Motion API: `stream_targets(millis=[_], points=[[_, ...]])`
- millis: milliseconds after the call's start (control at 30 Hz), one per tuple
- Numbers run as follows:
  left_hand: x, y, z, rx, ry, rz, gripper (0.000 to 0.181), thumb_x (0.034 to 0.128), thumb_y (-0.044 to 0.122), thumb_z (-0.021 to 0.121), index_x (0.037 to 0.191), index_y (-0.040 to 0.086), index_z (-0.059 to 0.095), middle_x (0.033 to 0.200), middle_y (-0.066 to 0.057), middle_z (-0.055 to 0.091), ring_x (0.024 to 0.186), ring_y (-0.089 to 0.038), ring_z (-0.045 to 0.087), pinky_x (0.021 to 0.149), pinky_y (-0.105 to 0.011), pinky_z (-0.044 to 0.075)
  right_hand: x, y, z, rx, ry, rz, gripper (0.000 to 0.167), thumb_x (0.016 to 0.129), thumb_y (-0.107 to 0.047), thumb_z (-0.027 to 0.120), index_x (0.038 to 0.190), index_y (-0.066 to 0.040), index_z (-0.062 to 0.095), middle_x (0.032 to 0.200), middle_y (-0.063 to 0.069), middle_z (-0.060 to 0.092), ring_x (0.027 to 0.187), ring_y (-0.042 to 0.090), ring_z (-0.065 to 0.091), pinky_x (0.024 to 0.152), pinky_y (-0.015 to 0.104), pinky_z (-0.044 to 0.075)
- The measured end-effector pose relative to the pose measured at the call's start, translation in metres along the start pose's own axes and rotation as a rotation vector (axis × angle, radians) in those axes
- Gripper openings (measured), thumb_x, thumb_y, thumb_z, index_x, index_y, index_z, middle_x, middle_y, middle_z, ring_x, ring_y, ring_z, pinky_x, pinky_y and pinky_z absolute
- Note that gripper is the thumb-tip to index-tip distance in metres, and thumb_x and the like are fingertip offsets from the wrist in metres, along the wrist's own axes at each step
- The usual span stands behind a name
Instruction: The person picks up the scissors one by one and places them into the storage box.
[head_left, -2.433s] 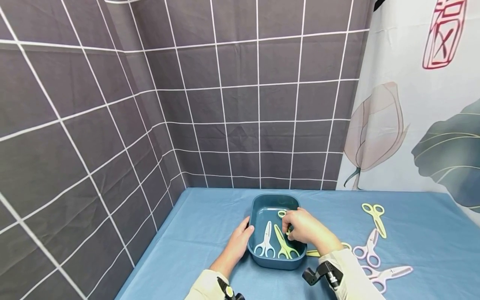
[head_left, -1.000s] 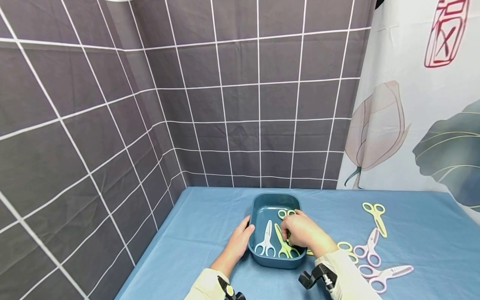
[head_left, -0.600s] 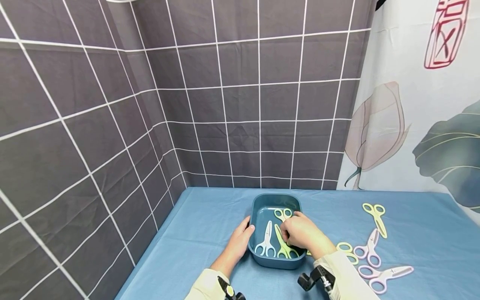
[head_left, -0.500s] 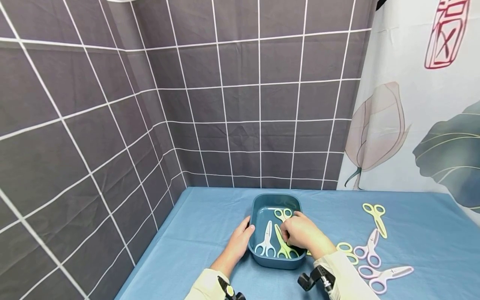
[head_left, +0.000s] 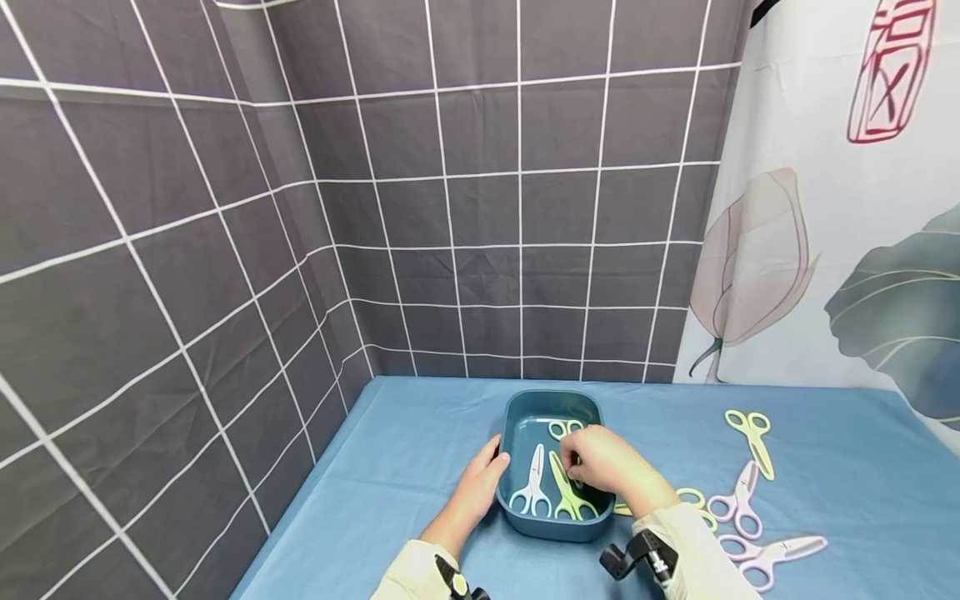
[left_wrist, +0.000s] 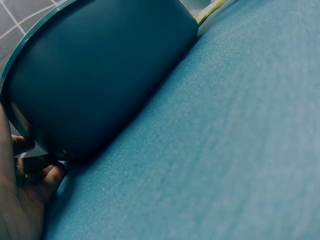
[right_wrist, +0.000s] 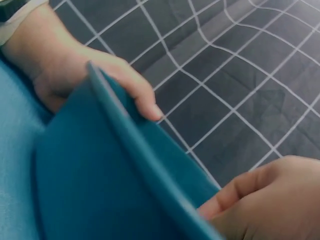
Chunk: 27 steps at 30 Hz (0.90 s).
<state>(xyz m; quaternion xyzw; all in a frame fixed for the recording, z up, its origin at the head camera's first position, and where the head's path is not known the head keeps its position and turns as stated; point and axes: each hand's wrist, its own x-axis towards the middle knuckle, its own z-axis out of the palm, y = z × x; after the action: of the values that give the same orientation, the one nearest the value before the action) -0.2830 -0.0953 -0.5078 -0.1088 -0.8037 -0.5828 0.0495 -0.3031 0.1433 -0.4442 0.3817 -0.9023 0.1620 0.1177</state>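
A blue tub (head_left: 555, 527) stands on the table. My left hand (head_left: 474, 487) grips its left side, thumb over the rim; in the left wrist view the left fingers (left_wrist: 42, 172) curl at its base. Inside lie white scissors (head_left: 537, 477) and yellow-green scissors (head_left: 567, 493), side by side. Another pair of yellow-green scissors (head_left: 557, 429) is behind them, partly covered by my right hand (head_left: 611, 462). My right fingers bend down over that pair; their tips are hidden, so whether they pinch it is unclear. In the right wrist view, the tub's rim (right_wrist: 145, 160) hides the right hand's (right_wrist: 280, 205) fingertips.
To the tub's right, yellow scissors (head_left: 693, 500) lie partly under my right forearm. Pink scissors (head_left: 741, 500), paler pink scissors (head_left: 780, 550) and yellow-green scissors (head_left: 756, 446) lie further right on the blue cloth (head_left: 847, 467). A dark gridded curtain (head_left: 487, 275) hangs behind.
The rear yellow-green scissors have shifted left inside the tub since the oldest frame. My right hand has risen slightly over them in the last half second. The left hand keeps its place.
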Motion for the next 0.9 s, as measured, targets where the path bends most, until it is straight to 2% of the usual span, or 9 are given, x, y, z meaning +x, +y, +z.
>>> stream_targets(millis=[67, 233, 567, 900], points=[[0.0, 0.0, 0.0, 0.003, -0.001, 0.001, 0.05, 0.1036, 0.021, 0.049, 0.147, -0.003, 0.048, 0.149, -0.023, 0.049, 0.14, -0.042, 0.04, 0.116, -0.058, 0.029, 0.001, 0.004, -0.003, 0.027, 0.028, 0.004, 0.027, 0.076, -0.001, 0.076, 0.071, -0.023, 0.061, 0.069, -0.016, 0.053, 0.064, 0.005, 0.049, 0.062, 0.027, 0.045], [0.001, 0.0, 0.0, 0.007, -0.001, -0.002, 0.05, 0.1035, 0.022, 0.049, 0.147, -0.003, 0.048, 0.149, -0.022, 0.05, 0.14, -0.042, 0.041, 0.115, -0.058, 0.03, -0.001, 0.015, -0.014, 0.055, 0.105, 0.049, 0.016, 0.084, -0.004, 0.077, 0.082, -0.017, 0.068, 0.081, -0.011, 0.063, 0.076, 0.014, 0.061, 0.069, 0.034, 0.052], [-0.003, 0.001, 0.0, -0.026, -0.005, -0.031, 0.049, 0.1043, 0.019, 0.049, 0.149, -0.002, 0.046, 0.15, -0.022, 0.048, 0.142, -0.041, 0.039, 0.116, -0.058, 0.029, -0.022, 0.045, -0.034, 0.048, 0.297, 0.209, 0.013, 0.083, -0.003, 0.079, 0.083, -0.015, 0.072, 0.086, -0.003, 0.07, 0.084, 0.022, 0.067, 0.077, 0.047, 0.055], [-0.001, 0.001, -0.001, -0.036, -0.013, -0.004, 0.049, 0.1044, 0.018, 0.048, 0.149, -0.003, 0.046, 0.15, -0.022, 0.048, 0.141, -0.041, 0.039, 0.116, -0.057, 0.029, -0.045, 0.068, -0.053, 0.039, 0.369, 0.374, 0.006, 0.086, -0.007, 0.076, 0.086, -0.011, 0.072, 0.092, 0.011, 0.073, 0.09, 0.037, 0.068, 0.079, 0.056, 0.052]])
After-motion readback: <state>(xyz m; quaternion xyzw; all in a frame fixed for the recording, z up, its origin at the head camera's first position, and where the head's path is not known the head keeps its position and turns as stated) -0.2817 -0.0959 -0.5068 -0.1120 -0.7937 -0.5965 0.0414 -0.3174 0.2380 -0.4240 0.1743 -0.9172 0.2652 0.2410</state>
